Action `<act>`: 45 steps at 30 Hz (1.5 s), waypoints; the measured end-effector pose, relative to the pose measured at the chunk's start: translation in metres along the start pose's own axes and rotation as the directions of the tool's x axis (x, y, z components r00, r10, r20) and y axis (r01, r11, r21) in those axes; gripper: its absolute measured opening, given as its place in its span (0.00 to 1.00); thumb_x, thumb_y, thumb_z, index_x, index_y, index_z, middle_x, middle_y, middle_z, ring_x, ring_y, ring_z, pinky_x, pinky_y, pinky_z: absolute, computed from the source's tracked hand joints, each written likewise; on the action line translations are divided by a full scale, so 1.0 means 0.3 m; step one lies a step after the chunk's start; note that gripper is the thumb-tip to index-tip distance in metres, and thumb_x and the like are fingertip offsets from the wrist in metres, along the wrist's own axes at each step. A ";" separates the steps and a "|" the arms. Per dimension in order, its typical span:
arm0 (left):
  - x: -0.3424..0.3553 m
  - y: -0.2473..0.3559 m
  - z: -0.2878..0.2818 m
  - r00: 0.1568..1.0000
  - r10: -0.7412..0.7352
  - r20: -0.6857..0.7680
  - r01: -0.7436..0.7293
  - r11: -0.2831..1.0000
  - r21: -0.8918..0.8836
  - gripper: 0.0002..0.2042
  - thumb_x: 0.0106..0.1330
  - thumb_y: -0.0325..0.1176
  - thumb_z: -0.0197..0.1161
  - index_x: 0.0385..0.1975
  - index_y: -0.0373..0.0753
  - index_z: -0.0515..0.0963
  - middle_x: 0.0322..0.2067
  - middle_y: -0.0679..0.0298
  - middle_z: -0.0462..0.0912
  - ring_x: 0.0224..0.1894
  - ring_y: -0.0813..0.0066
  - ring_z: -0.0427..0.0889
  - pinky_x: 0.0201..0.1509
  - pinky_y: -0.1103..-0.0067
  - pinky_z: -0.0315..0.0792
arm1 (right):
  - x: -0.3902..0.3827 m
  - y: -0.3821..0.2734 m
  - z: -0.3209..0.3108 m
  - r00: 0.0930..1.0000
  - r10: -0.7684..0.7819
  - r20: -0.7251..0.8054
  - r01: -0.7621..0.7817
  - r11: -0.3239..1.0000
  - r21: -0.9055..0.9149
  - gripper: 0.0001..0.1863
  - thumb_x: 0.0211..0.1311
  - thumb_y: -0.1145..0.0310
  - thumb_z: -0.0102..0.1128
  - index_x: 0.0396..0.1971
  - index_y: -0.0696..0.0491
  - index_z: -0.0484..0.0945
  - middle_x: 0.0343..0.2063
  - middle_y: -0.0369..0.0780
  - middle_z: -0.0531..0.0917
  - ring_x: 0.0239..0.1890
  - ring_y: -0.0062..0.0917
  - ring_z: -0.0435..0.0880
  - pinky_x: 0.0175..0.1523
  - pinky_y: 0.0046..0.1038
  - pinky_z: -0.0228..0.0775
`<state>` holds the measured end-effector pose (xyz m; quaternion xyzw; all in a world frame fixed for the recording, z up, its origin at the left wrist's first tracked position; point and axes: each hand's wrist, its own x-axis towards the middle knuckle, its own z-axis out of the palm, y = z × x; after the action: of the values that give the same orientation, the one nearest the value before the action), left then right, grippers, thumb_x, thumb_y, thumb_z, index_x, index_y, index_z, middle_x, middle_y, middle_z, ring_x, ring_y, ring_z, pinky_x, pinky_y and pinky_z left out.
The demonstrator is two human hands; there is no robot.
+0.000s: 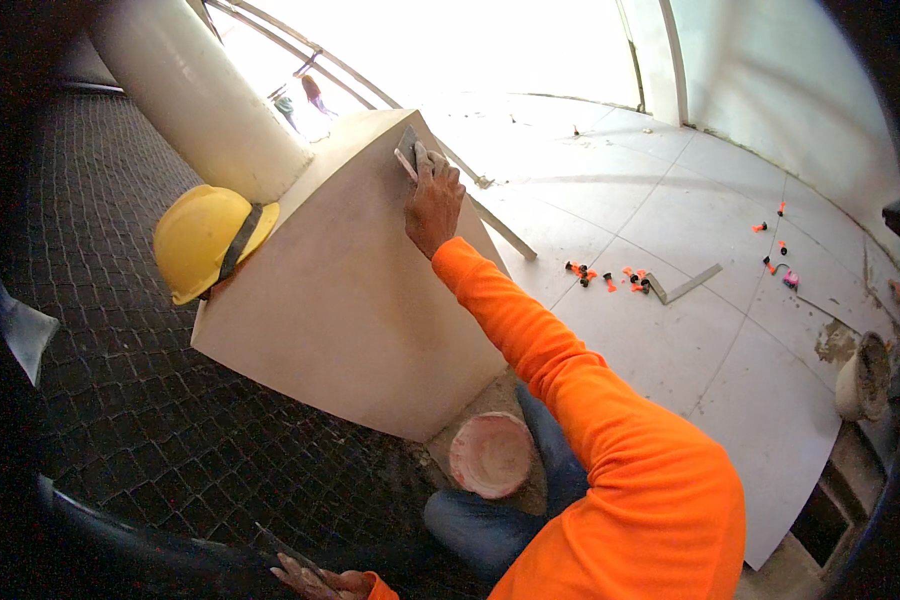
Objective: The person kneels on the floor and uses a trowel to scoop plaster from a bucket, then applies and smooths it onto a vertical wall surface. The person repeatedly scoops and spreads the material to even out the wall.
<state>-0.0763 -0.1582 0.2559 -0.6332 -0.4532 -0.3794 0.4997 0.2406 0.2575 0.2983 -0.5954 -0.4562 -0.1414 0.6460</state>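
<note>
A large pale beige tile (350,290) stands tilted on its lower corner in front of me. My right hand (432,200) reaches up in an orange sleeve and grips the tile's far upper edge, with a small flat grey metal piece (406,150) next to its fingers. My left hand (315,580) lies low at the picture's bottom edge on the dark cobbled floor (120,400), next to a thin dark strip; its grip is unclear. A person in a yellow hard hat (205,240) is behind the tile's left edge, mostly hidden.
A thick white column (195,90) rises behind the tile. A pink bucket (490,455) sits by my knee. Laid white floor tiles (670,350) on the right carry orange and black levelling clips (610,278), a metal square (685,285) and a dirty bucket (860,375).
</note>
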 end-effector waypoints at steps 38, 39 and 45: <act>-0.062 -0.056 -0.003 0.989 0.142 0.048 -0.145 0.987 0.067 0.23 0.84 0.39 0.38 0.73 0.35 0.61 0.65 0.44 0.68 0.60 0.37 0.79 0.63 0.41 0.75 | 0.141 0.023 0.050 1.000 -0.026 0.015 0.027 0.998 -0.051 0.36 0.65 0.75 0.55 0.75 0.50 0.62 0.63 0.44 0.70 0.60 0.39 0.68 0.57 0.46 0.61; -0.064 -0.060 -0.003 0.988 0.148 0.044 -0.150 0.987 0.064 0.23 0.84 0.39 0.38 0.73 0.35 0.61 0.65 0.44 0.68 0.60 0.37 0.79 0.63 0.41 0.75 | 0.145 0.024 0.055 0.998 -0.026 -0.064 0.023 0.998 -0.053 0.36 0.65 0.74 0.56 0.75 0.50 0.62 0.63 0.44 0.70 0.60 0.39 0.68 0.58 0.46 0.61; -0.065 -0.059 -0.005 0.989 0.137 0.050 -0.140 0.988 0.064 0.22 0.83 0.37 0.40 0.70 0.33 0.64 0.64 0.45 0.69 0.60 0.37 0.80 0.62 0.40 0.75 | 0.142 0.011 0.057 0.999 0.017 -0.047 -0.020 0.997 -0.077 0.36 0.65 0.74 0.56 0.75 0.50 0.62 0.64 0.44 0.69 0.61 0.39 0.68 0.60 0.48 0.61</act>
<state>-0.0992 -0.1618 0.2430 -0.6546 -0.4317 -0.3138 0.5354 0.2590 0.2892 0.3264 -0.6207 -0.4298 -0.1668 0.6342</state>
